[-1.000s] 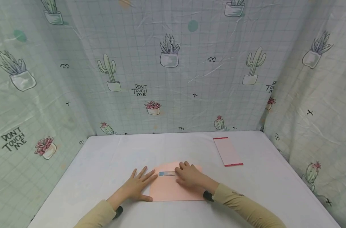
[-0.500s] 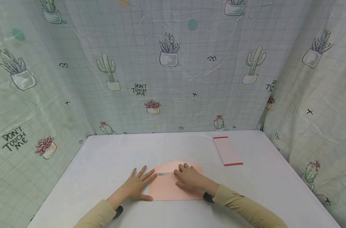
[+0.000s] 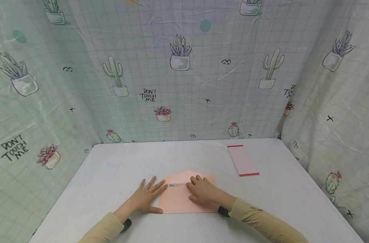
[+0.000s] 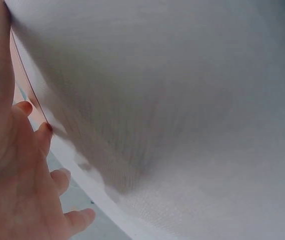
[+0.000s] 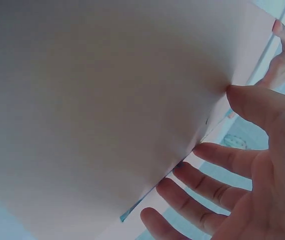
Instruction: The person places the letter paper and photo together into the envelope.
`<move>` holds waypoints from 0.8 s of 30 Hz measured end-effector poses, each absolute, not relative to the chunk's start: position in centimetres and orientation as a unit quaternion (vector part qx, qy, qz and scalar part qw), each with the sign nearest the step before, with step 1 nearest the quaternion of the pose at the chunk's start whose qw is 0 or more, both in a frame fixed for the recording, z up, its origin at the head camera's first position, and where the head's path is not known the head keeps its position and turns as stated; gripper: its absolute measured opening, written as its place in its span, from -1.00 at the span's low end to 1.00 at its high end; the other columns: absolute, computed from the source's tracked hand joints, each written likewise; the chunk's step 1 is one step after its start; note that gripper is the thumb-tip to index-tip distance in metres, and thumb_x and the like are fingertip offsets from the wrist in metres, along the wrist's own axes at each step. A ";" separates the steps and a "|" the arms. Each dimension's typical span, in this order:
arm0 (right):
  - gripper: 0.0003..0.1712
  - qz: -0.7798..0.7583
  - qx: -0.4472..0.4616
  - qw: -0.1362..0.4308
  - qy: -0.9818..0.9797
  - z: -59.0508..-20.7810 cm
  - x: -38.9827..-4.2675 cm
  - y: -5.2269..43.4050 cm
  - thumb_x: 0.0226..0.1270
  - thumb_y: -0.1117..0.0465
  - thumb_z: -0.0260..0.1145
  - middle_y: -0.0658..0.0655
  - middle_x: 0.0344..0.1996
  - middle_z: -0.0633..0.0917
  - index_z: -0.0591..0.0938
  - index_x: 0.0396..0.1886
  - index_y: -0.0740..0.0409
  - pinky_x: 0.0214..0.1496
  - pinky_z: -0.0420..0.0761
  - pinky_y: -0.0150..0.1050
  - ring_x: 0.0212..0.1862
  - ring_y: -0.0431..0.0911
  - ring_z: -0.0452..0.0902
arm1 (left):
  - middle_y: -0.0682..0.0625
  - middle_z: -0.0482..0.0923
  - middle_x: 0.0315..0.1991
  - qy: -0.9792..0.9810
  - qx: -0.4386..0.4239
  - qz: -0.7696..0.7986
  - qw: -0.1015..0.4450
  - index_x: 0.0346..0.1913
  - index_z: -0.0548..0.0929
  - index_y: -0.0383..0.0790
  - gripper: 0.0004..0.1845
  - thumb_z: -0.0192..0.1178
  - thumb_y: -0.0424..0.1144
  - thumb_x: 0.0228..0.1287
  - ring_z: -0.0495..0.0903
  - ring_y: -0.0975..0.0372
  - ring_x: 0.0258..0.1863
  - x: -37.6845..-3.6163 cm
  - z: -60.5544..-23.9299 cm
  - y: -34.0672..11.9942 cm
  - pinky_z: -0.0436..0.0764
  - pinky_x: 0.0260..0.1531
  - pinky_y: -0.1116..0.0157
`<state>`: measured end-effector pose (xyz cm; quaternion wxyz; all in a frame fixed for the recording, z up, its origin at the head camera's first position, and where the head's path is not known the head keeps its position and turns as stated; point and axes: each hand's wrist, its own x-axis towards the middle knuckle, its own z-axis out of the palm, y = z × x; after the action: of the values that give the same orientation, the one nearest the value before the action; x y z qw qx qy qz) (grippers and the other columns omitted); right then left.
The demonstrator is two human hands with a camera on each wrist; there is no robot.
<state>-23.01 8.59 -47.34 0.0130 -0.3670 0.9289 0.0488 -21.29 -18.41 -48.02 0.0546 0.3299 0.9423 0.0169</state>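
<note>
On the white table (image 3: 160, 157), toward its near side, lies a peach envelope (image 3: 176, 202). The left hand (image 3: 145, 198), fingers spread wide, touches its left edge; the right hand (image 3: 202, 189), fingers loosely bent, touches it by a narrow bluish strip (image 3: 176, 185).

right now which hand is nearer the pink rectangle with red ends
Right. The right hand touches the peach paper, left of the pink rectangle and nearer the person; the left hand is farther left, at the paper's left edge.
</note>
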 end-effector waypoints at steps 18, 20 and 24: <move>-0.48 0.026 -0.349 -0.005 0.937 -47.4 -22.8 11.0 0.21 -0.11 0.11 0.00 -0.12 0.48 0.46 0.11 0.01 -0.25 0.31 -0.26 -0.15 -0.12 0.29 | -0.05 0.02 0.39 0.939 0.336 0.023 0.064 0.35 0.11 -0.09 -0.01 0.09 0.38 -0.11 -0.06 -0.16 0.36 -21.4 -48.3 -18.6 -0.01 0.16 -0.31; -0.51 0.009 -0.347 -0.017 0.938 -47.3 -22.9 11.6 0.20 -0.08 0.14 0.01 -0.12 0.49 0.48 0.08 0.02 -0.23 0.34 -0.24 -0.14 -0.11 0.31 | -0.05 0.01 0.39 0.940 0.334 0.024 0.065 0.35 0.10 -0.09 -0.01 0.09 0.38 -0.11 -0.06 -0.15 0.36 -21.4 -48.4 -18.6 -0.01 0.16 -0.31; -0.56 -0.045 -0.339 -0.025 0.939 -47.0 -23.0 13.0 0.20 -0.02 0.16 0.02 -0.14 0.51 0.51 0.04 0.03 -0.23 0.44 -0.20 -0.13 -0.10 0.35 | -0.04 0.01 0.40 0.941 0.330 0.027 0.067 0.35 0.10 -0.08 -0.01 0.10 0.38 -0.12 -0.07 -0.14 0.37 -21.4 -48.4 -18.5 -0.02 0.16 -0.31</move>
<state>-23.02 13.00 -46.95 -0.0252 -0.3392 0.9393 -0.0451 -21.45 -18.53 -48.35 0.0672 0.3304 0.9411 0.0273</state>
